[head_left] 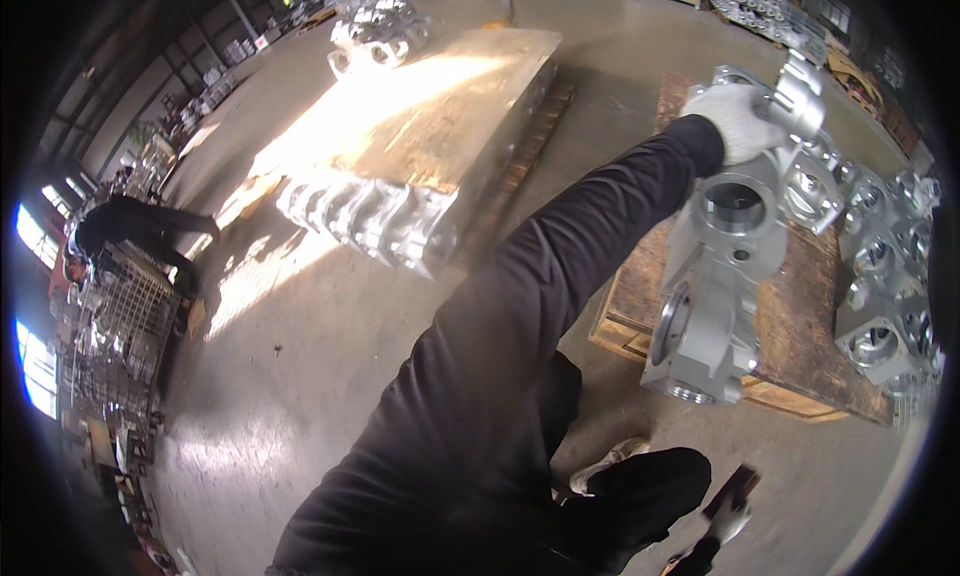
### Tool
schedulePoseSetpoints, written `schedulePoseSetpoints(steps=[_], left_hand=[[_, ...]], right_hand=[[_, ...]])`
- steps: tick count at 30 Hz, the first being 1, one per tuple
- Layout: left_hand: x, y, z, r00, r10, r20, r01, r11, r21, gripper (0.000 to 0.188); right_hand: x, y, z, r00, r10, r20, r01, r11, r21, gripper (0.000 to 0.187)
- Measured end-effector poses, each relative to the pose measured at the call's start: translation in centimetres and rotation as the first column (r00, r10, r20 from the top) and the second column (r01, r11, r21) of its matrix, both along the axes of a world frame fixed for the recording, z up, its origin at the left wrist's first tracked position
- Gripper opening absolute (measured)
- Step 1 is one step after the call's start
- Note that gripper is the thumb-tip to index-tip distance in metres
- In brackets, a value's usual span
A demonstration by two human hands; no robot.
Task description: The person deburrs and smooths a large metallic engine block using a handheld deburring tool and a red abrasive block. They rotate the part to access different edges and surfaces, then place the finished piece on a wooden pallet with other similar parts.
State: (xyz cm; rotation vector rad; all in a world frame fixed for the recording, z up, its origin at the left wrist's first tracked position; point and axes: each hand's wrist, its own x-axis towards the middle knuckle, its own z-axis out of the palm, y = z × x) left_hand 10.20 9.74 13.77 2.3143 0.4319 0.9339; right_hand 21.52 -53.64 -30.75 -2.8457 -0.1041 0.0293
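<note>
My left hand [738,121], in a white glove, reaches across to the right and is closed on the upper end of a large silver-grey metal casting [735,261] with round bores. The casting's lower end stands out over the near edge of a wooden pallet [625,301]; I cannot tell whether it rests on the pallet or hangs from my hand. Low at the right, my right hand [732,521], also gloved, is closed around a flat dark-red thing [735,484], slightly blurred. It is apart from the casting.
More silver castings [875,266] are crowded along the right. A wooden platform [440,126] at centre left carries rows of castings [370,221] near its front edge and others [375,36] at its far end. Far left, another person [140,226] bends over a wire cage [125,316].
</note>
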Motion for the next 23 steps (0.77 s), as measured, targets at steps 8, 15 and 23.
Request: schedulePoseSetpoints(steps=[8,15,23], left_hand=[[0.5,0.2,-0.1,0.987,0.047,-0.154,-0.053,0.998,-0.039,0.05],[0.8,-0.8,-0.3,0.987,0.161,0.014,-0.16,0.985,-0.071,0.03],[4.1,-0.3,2.3,0.922,0.221,-0.317,-0.351,0.824,-0.445,0.024]], right_hand=[[-4.8,-1.9,-5.2,0.713,-0.335,-0.616,0.435,0.9,0.015,0.086],[-1.8,11.8,7.0,0.854,0.064,-0.517,-0.051,0.998,0.038,0.087],[-3.1,29.1,27.0,0.682,0.492,-0.541,-0.035,0.761,0.648,0.077]])
